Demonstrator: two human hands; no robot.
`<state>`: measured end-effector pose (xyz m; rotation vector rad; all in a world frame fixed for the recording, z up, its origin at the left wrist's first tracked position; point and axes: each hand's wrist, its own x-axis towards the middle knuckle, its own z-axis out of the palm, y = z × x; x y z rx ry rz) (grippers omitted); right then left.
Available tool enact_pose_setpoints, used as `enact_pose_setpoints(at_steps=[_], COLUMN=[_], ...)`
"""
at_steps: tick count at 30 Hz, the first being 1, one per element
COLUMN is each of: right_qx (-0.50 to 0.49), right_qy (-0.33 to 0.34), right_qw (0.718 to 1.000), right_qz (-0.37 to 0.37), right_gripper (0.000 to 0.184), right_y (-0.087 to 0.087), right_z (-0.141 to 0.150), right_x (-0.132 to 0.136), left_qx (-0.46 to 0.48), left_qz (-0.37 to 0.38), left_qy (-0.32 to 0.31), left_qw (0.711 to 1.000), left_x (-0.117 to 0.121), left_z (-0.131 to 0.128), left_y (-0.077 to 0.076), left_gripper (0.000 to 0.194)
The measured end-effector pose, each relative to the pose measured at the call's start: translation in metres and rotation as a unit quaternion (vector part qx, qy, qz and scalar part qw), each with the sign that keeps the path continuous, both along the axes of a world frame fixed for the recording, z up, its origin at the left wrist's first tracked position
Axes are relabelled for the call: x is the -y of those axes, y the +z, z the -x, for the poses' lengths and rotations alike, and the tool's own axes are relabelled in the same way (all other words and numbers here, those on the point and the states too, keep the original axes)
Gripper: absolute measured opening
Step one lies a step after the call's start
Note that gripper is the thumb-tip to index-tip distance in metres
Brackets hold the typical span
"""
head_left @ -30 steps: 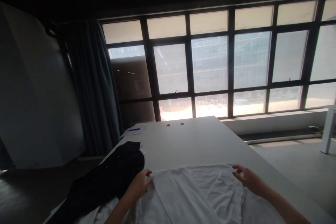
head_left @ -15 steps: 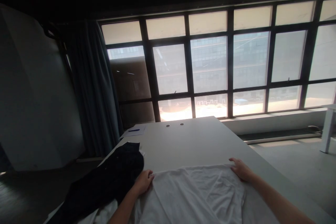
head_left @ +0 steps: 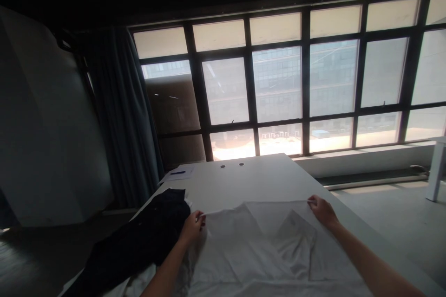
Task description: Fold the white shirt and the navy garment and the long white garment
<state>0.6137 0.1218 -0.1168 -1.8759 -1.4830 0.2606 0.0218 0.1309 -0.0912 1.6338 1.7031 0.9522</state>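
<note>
A white cloth garment (head_left: 240,246) is stretched between my two hands over the near part of the white table, its far edge pulled nearly straight. My left hand (head_left: 193,227) pinches the far left corner of it. At the far right corner, my right hand (head_left: 322,211) grips the edge between thumb and fingers. Creases and a folded layer show in the fabric toward the right. Its near part runs out of the picture, so the kind of garment cannot be told. Just left of my left hand lies a dark garment (head_left: 139,236), with some white cloth under it.
The white table (head_left: 240,185) reaches toward the windows and has two round cable holes at its far end. Paper with a pen (head_left: 178,172) lies at the far left corner. A blue curtain (head_left: 121,116) hangs on the left; another table's leg (head_left: 435,171) stands at right.
Both hands have risen and moved slightly away from me, lifting the white garment's far edge. That edge is now tauter. The dark garment has stayed where it was.
</note>
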Motion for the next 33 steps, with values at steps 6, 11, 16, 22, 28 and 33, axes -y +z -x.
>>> enact_pose_setpoints(at_steps=[6, 11, 16, 22, 28, 33], right_qx=[-0.059, -0.103, -0.054, 0.012, 0.013, -0.023], right_qy=[-0.004, 0.037, 0.061, 0.076, 0.132, 0.094], right_qw=[0.997, 0.993, 0.997, 0.997, 0.990, 0.992], right_qz=[-0.044, -0.041, -0.017, -0.025, -0.047, -0.079], right_gripper=[0.039, 0.038, 0.029, 0.024, 0.022, 0.035], right_y=[0.008, -0.001, -0.024, -0.063, -0.074, -0.083], right_z=[-0.017, -0.025, -0.023, -0.018, -0.016, -0.024], right_x=[0.029, 0.081, 0.120, 0.132, 0.132, 0.126], left_qx=[-0.062, -0.135, -0.301, -0.364, -0.255, -0.205], left_qz=[-0.057, -0.076, -0.075, -0.105, -0.125, -0.130], left_qy=[-0.091, -0.149, -0.166, -0.177, -0.243, -0.225], left_qw=[0.992, 0.977, 0.936, 0.908, 0.928, 0.944], left_x=[0.019, 0.050, 0.074, 0.099, 0.113, 0.116], left_z=[0.018, 0.035, 0.031, -0.030, -0.114, -0.137], left_y=[0.016, 0.022, 0.017, 0.016, 0.001, -0.027], left_gripper=[0.043, 0.022, 0.021, 0.041, 0.037, 0.030])
